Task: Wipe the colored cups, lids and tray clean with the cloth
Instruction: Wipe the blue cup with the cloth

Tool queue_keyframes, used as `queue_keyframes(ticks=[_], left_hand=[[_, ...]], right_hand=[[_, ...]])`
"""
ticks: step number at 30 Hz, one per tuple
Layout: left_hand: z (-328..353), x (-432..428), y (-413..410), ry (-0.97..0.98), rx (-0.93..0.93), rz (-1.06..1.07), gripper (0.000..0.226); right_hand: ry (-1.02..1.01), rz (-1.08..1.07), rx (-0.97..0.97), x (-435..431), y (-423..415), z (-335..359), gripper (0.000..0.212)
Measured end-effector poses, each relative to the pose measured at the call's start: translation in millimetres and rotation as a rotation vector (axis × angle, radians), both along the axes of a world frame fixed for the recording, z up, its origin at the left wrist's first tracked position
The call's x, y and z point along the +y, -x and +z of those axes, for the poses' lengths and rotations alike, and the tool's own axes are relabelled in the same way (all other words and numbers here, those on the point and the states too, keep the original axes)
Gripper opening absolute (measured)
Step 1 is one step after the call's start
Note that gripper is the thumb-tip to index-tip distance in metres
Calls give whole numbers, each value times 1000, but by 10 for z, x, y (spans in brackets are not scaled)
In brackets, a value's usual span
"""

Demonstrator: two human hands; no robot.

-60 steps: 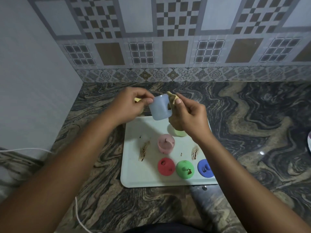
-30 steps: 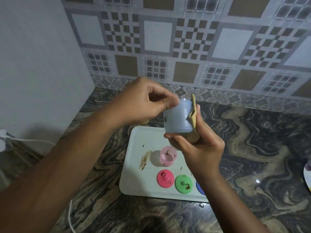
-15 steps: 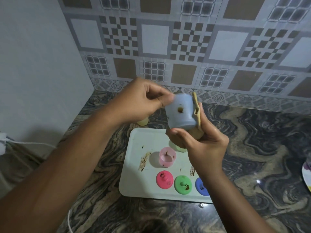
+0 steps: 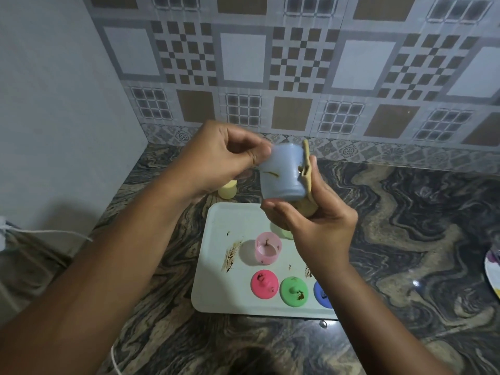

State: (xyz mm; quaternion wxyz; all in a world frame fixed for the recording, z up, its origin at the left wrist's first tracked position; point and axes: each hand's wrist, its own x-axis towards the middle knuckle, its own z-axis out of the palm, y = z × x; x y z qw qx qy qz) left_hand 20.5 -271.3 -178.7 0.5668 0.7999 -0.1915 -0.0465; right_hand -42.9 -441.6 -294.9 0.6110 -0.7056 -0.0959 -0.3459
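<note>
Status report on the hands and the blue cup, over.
Left hand pinches blue cup. Right hand holds cloth against it. Brown smear on cup. Nothing blocking.

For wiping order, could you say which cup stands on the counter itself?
The yellow cup; the pink cup stands on the tray, the blue cup is held.

**Blue cup streaked, tray smeared**

Your blue cup [image 4: 281,173] is aloft over the white tray [image 4: 216,293], brown streak on its side, tan cloth [image 4: 307,169] against its right. On the smeared tray the pink cup [image 4: 267,251] stands upright; pink lid [image 4: 264,284], green lid [image 4: 294,291], blue lid [image 4: 322,293] line its near edge.
</note>
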Motion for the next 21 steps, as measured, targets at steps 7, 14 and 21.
queue_keyframes(ticks=[7, 14, 21], left_hand=[[-72, -113, 32, -25, -71, -10, 25], [-157, -152, 34, 81, 74, -28, 11], [-100, -250, 80, 63, 11, -97, 28]], right_hand=[[227, -114, -81, -42, 14, 45, 82], [240, -134, -63, -77, 93, 5, 84], [198, -201, -112, -175, 134, 23, 86]])
